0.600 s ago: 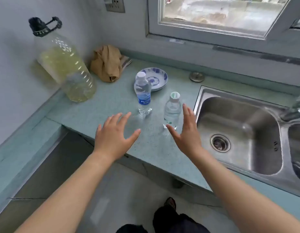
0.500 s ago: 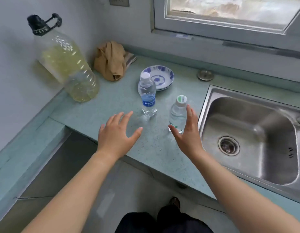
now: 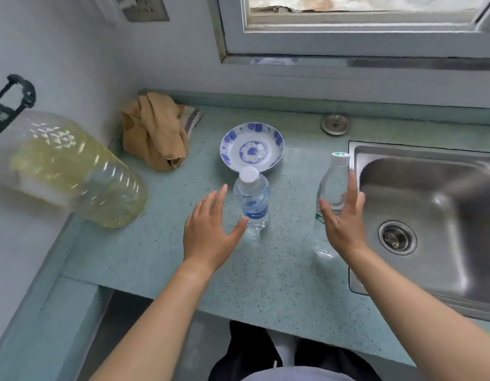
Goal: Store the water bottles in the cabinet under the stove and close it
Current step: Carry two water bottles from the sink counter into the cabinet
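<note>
While both hands are out over the counter [image 3: 279, 284], neither one has got hold of anything. The left hand [image 3: 211, 232] is spread wide, fingers splayed, palm turned toward the blue-label bottle [image 3: 253, 199], with its thumb tip right by the bottle's lower part; can't tell if it's actually touching. That bottle stands upright on the counter with a white cap, just in front of the blue-and-white plate [image 3: 252, 149].

The right hand [image 3: 342, 218] is open too, fingers stretched up and thumb out, cupped around the clear bottle [image 3: 332, 188] from the sink [image 3: 430, 215] side. Fingers sit beside the bottle's right edge, thumb crosses in front of its green label. Looks close to contact but the grip isn't closed. This bottle is upright as well, white cap with a bit of green, standing right next to the sink rim.

Off to the left there's a big oil jug [image 3: 73, 171] with yellowish liquid and a black handle cap, leaning against the wall. A crumpled tan cloth [image 3: 156, 133] sits in the back corner, and a small round metal cap [image 3: 335, 124] sits on the counter behind the sink. Window above, socket [image 3: 145, 6] on the wall
</note>
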Available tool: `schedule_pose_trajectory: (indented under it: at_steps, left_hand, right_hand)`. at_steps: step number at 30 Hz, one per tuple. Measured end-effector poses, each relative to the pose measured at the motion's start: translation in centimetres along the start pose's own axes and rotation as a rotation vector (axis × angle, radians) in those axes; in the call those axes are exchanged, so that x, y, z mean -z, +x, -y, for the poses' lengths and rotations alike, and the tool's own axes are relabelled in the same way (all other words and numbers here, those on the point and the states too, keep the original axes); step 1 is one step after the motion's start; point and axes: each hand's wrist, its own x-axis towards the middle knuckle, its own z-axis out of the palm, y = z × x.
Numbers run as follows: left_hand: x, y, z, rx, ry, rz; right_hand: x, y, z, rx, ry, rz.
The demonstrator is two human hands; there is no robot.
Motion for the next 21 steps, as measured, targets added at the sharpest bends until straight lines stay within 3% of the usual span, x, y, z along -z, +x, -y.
schedule_pose_trajectory:
  at_steps: [11,14,17,21]
  left_hand:
    - [-4.1,8.3,-2.7,-0.448,-0.673,0.295]
    - [-5.9,10.3,-5.1,-0.444,-0.776,0.347]
    - [-7.3,11.6,-7.3,-0.403,-0.747,0.381]
    - [-8.5,10.2,-8.6,-0.462,-0.486,0.424]
  right_hand:
    - [1.3,-6.6,0.3,-0.284,-0.072,-0.241]
    - [2.0,-9.0,0.7,-0.359,-0.028,-0.342]
    - [3.1,-11.8,1.0,-0.432,-0.013,-0.422]
    - [4.3,-15.4,0.8,-0.508,-0.005,-0.488]
